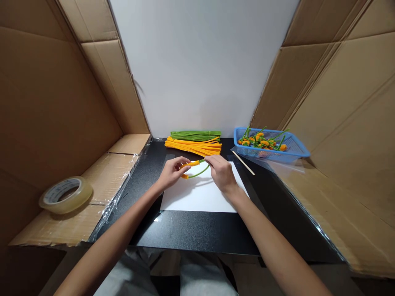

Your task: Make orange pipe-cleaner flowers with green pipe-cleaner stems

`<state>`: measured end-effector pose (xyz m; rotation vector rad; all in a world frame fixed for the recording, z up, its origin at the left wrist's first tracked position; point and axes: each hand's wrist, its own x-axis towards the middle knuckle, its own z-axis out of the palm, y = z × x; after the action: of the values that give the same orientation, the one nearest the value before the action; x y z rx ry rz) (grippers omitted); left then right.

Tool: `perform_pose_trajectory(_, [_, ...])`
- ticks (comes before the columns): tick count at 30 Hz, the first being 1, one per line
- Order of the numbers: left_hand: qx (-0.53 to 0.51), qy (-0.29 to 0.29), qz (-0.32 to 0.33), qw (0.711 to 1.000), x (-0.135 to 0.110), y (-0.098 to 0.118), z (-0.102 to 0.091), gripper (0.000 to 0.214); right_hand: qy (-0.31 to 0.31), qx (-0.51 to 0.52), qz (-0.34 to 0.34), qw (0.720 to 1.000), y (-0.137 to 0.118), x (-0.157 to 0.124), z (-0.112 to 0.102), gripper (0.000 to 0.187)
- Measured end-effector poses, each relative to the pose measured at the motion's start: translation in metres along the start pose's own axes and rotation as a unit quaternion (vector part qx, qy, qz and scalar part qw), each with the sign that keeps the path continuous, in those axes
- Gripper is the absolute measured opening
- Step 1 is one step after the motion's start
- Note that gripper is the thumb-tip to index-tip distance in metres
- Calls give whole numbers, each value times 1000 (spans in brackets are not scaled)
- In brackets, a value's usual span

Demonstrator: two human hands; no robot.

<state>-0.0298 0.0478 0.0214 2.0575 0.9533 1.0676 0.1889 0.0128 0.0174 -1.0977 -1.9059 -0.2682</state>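
Note:
My left hand (173,170) pinches an orange pipe cleaner (189,165) that is wound around a green pipe cleaner (200,172). My right hand (219,170) grips the other end of the green stem, which bows down between the two hands. Both hands hover just above a white sheet of paper (200,195) on the black table (197,232). Behind them lie a bundle of orange pipe cleaners (194,146) and a bundle of green pipe cleaners (196,135).
A blue basket (296,150) at the right back holds several orange-and-green pieces. A thin wooden stick (243,163) lies beside it. A roll of clear tape (65,194) rests on the cardboard ledge at left. Cardboard walls enclose both sides.

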Motion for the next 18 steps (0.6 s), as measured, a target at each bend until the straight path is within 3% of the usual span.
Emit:
perform_pose_trajectory(8, [14,22,8,1000,-1,-2,1,30,10,-35,-17,999,0,-3,2,26])
perform_pose_trajectory(14, [53,19,34,998,-3,-4,6,27,-50,-116,-87,988,-9,-1,2,27])
perform_pose_trajectory(18, [58,24,44,997,-5,-5,9,26,-69,-88,-75,991,-15,-2,5,22])
